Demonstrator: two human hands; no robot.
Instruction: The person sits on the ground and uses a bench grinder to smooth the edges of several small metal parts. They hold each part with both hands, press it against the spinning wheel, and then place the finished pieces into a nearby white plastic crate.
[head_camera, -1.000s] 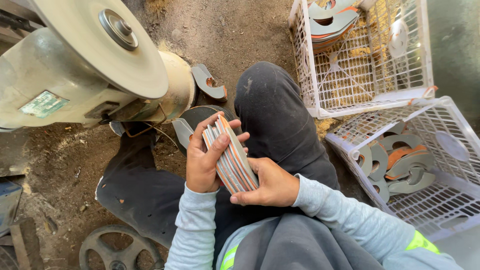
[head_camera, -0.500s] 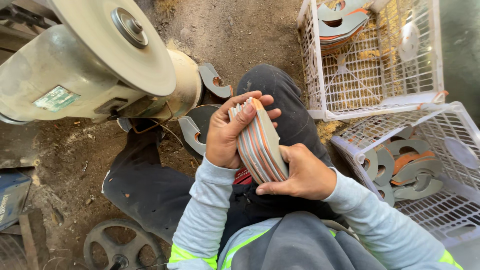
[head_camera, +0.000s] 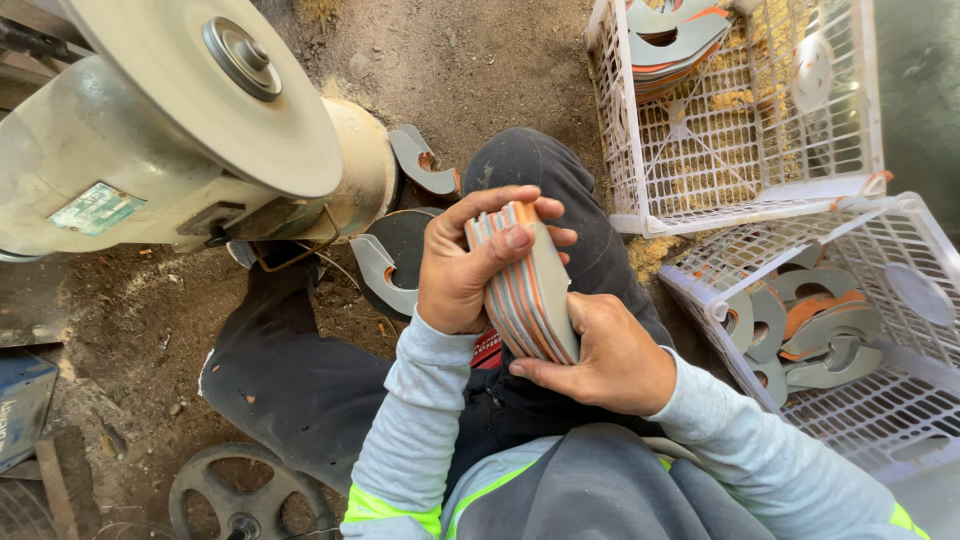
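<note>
Both hands gripping a stack of flat curved metal plates over the lap.

Left hand (head_camera: 462, 270) is wrapping the stack of grey-and-orange plates (head_camera: 525, 285) from the left, thumb pressing across its top edges; right hand (head_camera: 605, 355) is cupping it from below and right, fingers clenched on the lower end. The stack is sitting edge-up above the dark-trousered knee (head_camera: 530, 175). Loose plates (head_camera: 400, 255) are lying on the dirt floor just past the knee, near the grinding wheel (head_camera: 205, 90) of the motor at the upper left. Two white plastic crates are standing on the right: the far crate (head_camera: 740, 200) and the near crate (head_camera: 900, 260), both holding similar plates.
</note>
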